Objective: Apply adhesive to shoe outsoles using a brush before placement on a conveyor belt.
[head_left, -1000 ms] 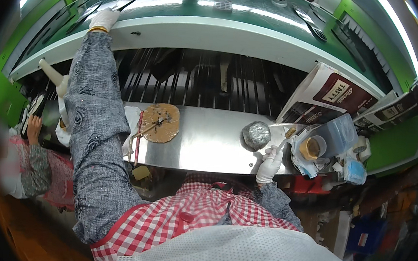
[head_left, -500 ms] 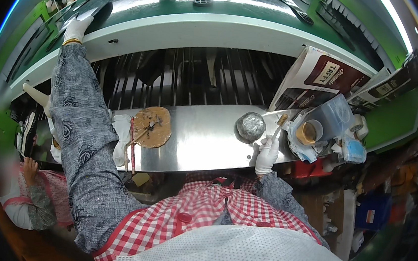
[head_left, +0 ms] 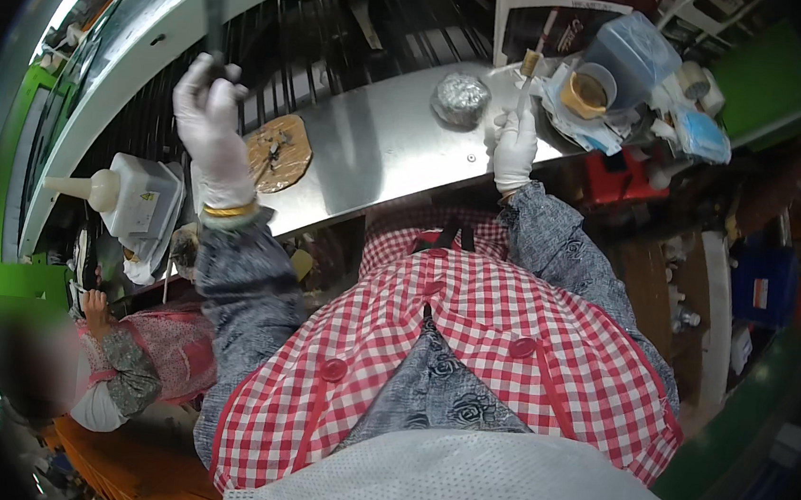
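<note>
Above left hand point(head_left: 209, 129): gripped dark strip point(head_left: 214, 5).

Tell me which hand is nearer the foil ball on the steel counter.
Right. The right hand, holding a brush, is just right of the foil ball. The left hand is raised far to its left, gripping a dark strip.
</note>
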`<action>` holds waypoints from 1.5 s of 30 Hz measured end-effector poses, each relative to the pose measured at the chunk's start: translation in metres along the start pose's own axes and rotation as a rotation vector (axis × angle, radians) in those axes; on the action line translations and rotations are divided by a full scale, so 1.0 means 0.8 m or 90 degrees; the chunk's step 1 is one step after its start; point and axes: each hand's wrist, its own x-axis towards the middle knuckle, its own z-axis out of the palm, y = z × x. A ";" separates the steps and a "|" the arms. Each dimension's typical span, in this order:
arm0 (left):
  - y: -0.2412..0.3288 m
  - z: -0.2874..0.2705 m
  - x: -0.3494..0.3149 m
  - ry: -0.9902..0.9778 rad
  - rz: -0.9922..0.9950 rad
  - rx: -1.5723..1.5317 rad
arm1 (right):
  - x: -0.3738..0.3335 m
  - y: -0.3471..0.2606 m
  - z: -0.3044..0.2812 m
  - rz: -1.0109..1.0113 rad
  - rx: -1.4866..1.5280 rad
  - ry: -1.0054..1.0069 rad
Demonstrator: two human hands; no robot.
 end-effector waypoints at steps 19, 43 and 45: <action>-0.148 0.100 -0.252 -0.197 -0.775 -0.513 | 0.113 -0.121 -0.235 -0.146 -0.785 -0.146; -0.171 0.103 -0.269 -0.233 -0.900 -0.840 | 0.133 -0.096 -0.245 -0.221 -0.761 -0.185; -0.182 0.103 -0.271 -0.247 -0.888 -0.890 | 0.131 -0.098 -0.244 -0.209 -0.783 -0.182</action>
